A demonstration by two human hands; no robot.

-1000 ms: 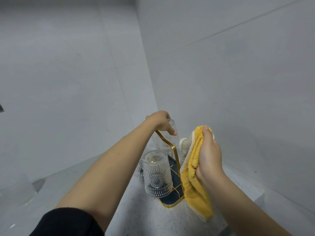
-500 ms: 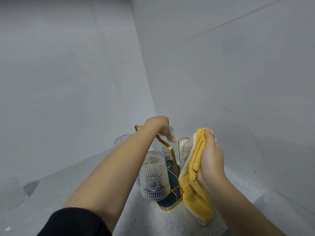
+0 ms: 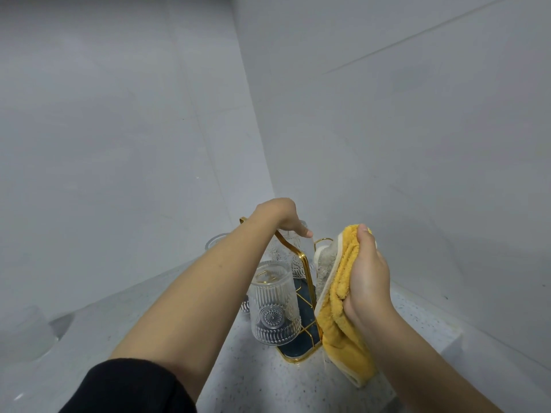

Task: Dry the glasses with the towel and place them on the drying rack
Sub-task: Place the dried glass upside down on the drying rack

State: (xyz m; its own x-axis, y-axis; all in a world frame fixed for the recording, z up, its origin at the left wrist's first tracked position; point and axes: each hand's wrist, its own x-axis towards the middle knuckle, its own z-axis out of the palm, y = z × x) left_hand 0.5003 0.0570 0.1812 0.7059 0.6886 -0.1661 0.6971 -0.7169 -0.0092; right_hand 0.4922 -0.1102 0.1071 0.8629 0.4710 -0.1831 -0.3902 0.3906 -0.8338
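Beside rack, upturned glass, towel

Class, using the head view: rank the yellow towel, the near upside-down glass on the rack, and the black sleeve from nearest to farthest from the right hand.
1. yellow towel: gripped in the right hand.
2. upside-down glass: to its left, on the rack.
3. black sleeve: lower left, on the other arm.

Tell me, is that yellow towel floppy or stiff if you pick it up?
Probably floppy: the yellow towel droops in folds below the right hand gripping it. It looks plush and fluffy, so likely soft, light and not slippery.
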